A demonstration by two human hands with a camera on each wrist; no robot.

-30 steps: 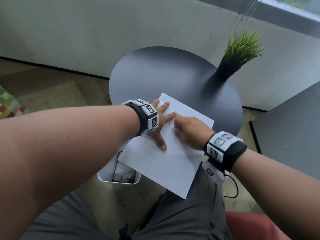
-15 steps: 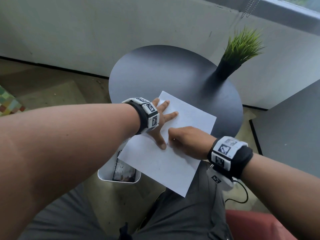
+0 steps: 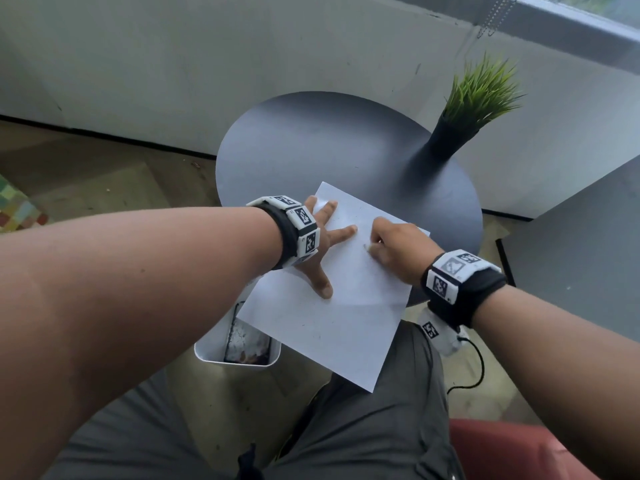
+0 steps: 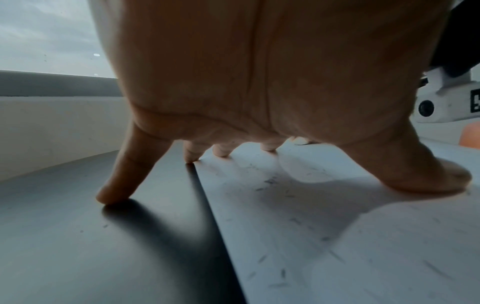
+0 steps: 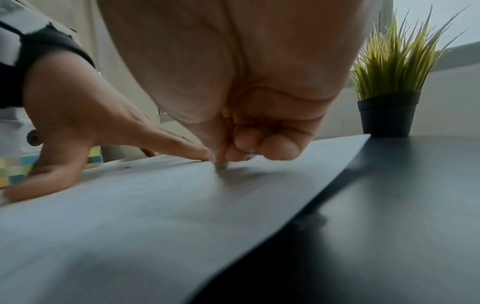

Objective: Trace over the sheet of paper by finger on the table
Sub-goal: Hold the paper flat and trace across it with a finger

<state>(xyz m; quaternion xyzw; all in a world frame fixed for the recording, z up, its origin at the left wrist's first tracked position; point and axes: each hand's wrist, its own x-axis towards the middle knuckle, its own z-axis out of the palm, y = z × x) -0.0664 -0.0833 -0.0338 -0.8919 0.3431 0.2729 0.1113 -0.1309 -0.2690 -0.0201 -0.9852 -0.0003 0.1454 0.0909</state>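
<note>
We read no writing. Our left hand [image 3: 320, 244] splays flat on the paper [image 3: 341, 306]; right hand [image 3: 398, 247], fingers curled, one fingertip touching it, on the round dark table [image 3: 311, 140], plant [image 3: 474, 102] at two o'clock.

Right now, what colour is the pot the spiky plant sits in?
Black. The pot shows best in the right wrist view, standing on the dark table.

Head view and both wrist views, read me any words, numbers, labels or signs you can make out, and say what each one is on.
No readable words or numbers in any view.
Left wristband: square black-and-white marker patterns, not text.
Right wristband: the same kind of marker patterns, no letters.
Sheet of paper: only faint grey specks and scratch-like marks, no writing.
Plant pot: plain black, no label.
</note>
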